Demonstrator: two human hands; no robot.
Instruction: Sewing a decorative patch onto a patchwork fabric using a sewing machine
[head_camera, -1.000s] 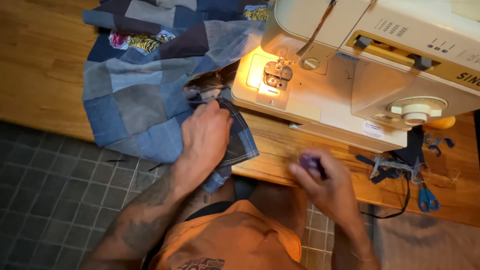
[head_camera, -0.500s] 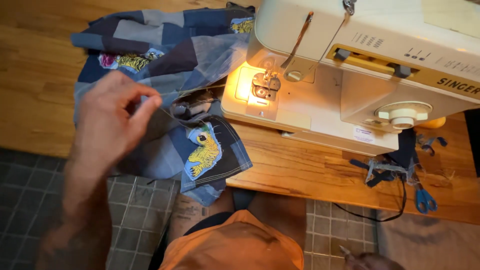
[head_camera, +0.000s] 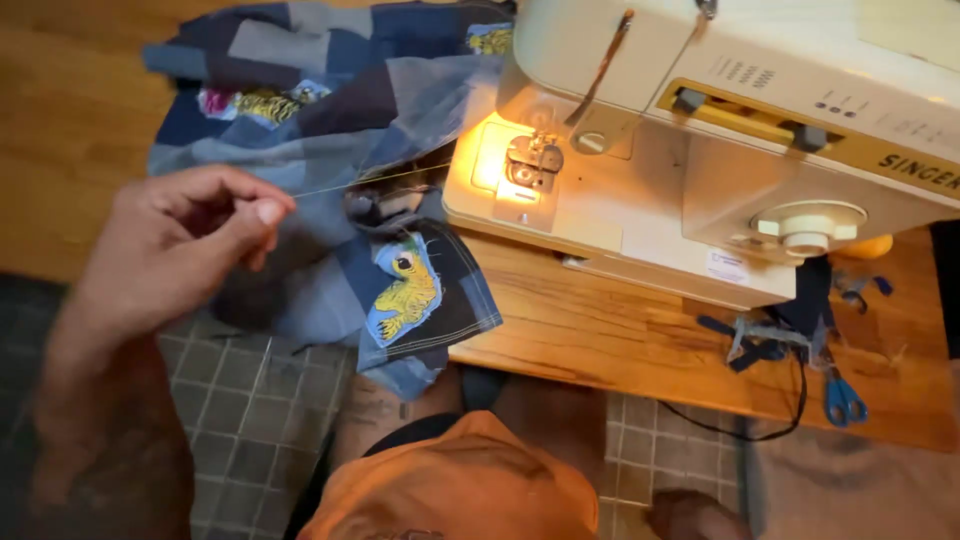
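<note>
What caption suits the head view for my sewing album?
Left hand pulls a thread taut from patchwork denim beside a sewing machine.

Left hand (head_camera: 185, 245) raised at frame left, forearm running down to the lower-left corner. Thumb and index fingertips (head_camera: 268, 210) pinched together, remaining fingers curled loosely under, knuckles up. Right hand (head_camera: 695, 515) low at the bottom edge, only partly in view, blurred; pose and grip unreadable. Hands well apart.
</note>
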